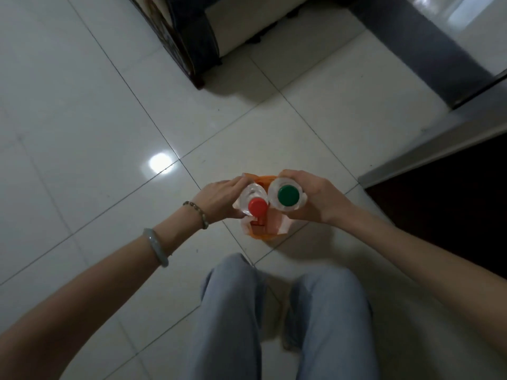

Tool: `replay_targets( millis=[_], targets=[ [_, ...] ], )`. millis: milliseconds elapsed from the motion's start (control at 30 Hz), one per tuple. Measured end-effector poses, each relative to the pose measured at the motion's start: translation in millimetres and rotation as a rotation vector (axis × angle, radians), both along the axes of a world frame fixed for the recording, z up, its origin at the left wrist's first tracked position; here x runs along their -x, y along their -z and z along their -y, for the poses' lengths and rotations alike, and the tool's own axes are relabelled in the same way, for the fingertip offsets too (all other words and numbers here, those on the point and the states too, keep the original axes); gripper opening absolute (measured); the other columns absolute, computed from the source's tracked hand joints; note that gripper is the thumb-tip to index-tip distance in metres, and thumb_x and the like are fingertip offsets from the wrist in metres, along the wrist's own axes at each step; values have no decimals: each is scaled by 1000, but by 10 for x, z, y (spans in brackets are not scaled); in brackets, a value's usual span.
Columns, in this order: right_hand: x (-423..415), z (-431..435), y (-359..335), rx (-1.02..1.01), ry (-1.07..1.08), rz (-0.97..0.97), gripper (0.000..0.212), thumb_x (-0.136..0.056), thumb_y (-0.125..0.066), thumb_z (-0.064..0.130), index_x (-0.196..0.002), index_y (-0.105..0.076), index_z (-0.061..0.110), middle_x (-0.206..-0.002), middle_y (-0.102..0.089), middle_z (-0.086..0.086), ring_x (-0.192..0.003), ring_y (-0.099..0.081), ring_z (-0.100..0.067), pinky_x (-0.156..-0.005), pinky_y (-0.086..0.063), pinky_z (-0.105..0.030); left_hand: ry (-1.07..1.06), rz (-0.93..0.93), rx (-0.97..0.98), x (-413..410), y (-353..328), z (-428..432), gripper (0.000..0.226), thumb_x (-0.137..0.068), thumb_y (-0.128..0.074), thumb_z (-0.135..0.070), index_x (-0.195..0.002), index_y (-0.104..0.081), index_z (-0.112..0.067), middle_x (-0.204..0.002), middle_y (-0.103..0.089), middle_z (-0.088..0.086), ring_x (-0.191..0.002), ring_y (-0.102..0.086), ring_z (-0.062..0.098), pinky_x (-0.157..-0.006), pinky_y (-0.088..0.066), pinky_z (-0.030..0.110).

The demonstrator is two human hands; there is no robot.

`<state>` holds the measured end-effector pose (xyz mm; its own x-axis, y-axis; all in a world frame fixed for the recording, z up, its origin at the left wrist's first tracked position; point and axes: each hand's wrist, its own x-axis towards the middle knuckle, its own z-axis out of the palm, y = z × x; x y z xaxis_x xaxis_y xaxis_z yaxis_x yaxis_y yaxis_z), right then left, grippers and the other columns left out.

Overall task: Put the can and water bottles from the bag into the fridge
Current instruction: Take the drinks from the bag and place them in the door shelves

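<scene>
I look straight down at an orange bag standing on the tiled floor. Above its mouth I hold two clear water bottles upright, seen from the top. My left hand grips the bottle with the red cap. My right hand grips the wider bottle with the green cap. The two bottles sit side by side, almost touching. Inside the bag a red shape shows below the bottles; I cannot tell whether it is the can.
My legs in light jeans stand just behind the bag. A dark furniture leg stands at the top centre. A grey edge with a dark opening behind it runs along the right side. White floor tiles spread to the left.
</scene>
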<state>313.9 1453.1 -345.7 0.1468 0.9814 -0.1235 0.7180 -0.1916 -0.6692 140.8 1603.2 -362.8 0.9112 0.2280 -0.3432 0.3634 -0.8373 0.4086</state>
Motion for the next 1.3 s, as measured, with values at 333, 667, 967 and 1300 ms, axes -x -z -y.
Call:
replay_targets(
  millis=[333, 667, 967, 1300],
  targets=[
    [130, 649, -2410, -46, 322, -217, 61, -66, -82, 30, -114, -48, 18, -104, -62, 1, -93, -61, -18, -78, -53, -44, -105, 75, 207, 103, -2311, 439, 81, -64, -71, -55, -125, -39, -11, -116, -60, 11, -92, -62, 24, -81, -54, 34],
    [281, 1601, -3808, 66, 684, -234, 64, -57, -80, 33, -111, -46, 34, -101, -61, 11, -91, -61, -9, -82, -55, -38, 206, 185, 110, -428, -3746, 898, 81, -63, -62, -64, -125, -41, -17, -109, -64, 5, -90, -63, 21, -79, -55, 36],
    [398, 3052, -4156, -78, 1036, -149, 69, -58, -83, 41, -116, -47, 29, -103, -61, 11, -90, -58, -1, -72, -46, -13, 491, 270, 108, -1060, -4200, 2066, 73, -69, -75, -45, -127, -40, -16, -114, -64, 7, -95, -63, 21, -83, -53, 33],
    [560, 4752, -4379, -119, 1366, -29, 55, -55, -83, 40, -101, -56, 26, -96, -67, 10, -89, -63, -4, -79, -55, -31, 785, 378, 211, -1760, -4403, 3832, 77, -59, -70, -57, -115, -48, -11, -102, -66, 6, -90, -65, 25, -79, -52, 34]
  ],
)
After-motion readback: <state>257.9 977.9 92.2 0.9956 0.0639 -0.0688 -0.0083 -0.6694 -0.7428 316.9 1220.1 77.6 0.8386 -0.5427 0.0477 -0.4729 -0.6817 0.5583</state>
